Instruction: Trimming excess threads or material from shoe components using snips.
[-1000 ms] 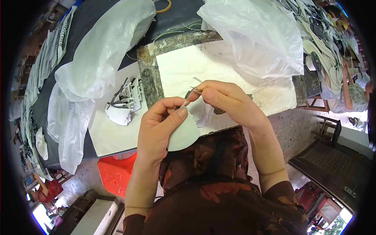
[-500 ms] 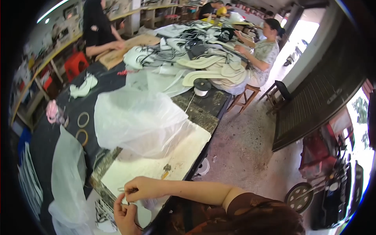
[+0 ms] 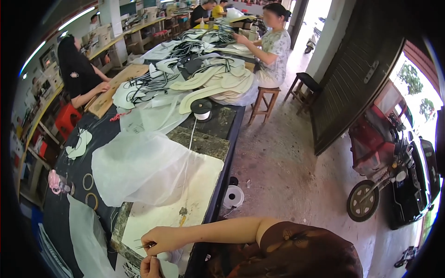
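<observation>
At the bottom of the head view, my right hand is closed around a small metal tool. Its two thin points stick out to the left; it looks like thread snips. Just below, my left hand pinches the edge of a pale, flat cut piece, partly cut off by the picture's lower edge. Both hands are close together over the near end of a white board. Some dark-and-white pieces lie beside my left hand.
A crumpled translucent plastic sheet covers the board's far part. Beyond are a spool of white cord and piles of cream pieces. Tape rings lie left. Co-workers sit and stand along the table. A stool stands right.
The view has swung up and to the right, so the scene sits lower and further left. My left hand has dropped lower in the picture, and the tool's points now show more plainly.
</observation>
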Motion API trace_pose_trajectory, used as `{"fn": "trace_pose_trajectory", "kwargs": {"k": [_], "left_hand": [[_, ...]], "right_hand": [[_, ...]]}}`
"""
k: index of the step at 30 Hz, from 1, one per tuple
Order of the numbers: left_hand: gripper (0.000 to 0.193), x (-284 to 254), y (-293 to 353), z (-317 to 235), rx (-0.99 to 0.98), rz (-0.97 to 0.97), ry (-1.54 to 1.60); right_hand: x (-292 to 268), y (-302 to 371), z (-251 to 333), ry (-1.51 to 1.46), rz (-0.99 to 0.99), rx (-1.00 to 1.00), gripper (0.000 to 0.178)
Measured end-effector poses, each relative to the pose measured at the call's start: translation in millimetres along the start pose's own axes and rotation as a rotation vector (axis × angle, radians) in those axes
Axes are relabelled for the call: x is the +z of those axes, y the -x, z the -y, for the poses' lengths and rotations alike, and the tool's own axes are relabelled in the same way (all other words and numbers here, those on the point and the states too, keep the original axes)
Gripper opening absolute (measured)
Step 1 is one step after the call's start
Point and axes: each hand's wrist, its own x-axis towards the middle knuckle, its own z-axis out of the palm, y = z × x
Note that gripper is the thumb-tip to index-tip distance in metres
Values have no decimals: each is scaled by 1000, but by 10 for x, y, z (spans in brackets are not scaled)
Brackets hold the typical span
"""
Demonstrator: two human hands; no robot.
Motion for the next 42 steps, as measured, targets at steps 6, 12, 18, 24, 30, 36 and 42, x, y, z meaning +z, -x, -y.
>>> {"fn": "trace_pose_trajectory", "kwargs": {"k": [6, 12, 18, 24, 30, 36, 42], "left_hand": [[14, -135, -45, -83, -26, 43, 27], [14, -139, -59, -130, 39, 17, -6], [12, -206, -81, -46, 160, -39, -26], [16, 147, -117, -166, 188, 25, 11], [14, 155, -3, -216, 160, 87, 134], [14, 39, -3, -161, 155, 111, 157], [13, 79, -4, -138, 171, 137, 125]], "right_hand": [[-146, 111, 212, 74, 19, 112, 40], [-96, 181, 97, 64, 81, -45, 41], [1, 170, 22, 124, 140, -74, 42], [-333, 351, 240, 189, 71, 40, 36], [-300, 334, 329, 207, 92, 22, 33], [-195, 283, 273, 175, 91, -19, 33], [-177, 262, 299, 204, 89, 2, 31]]}}
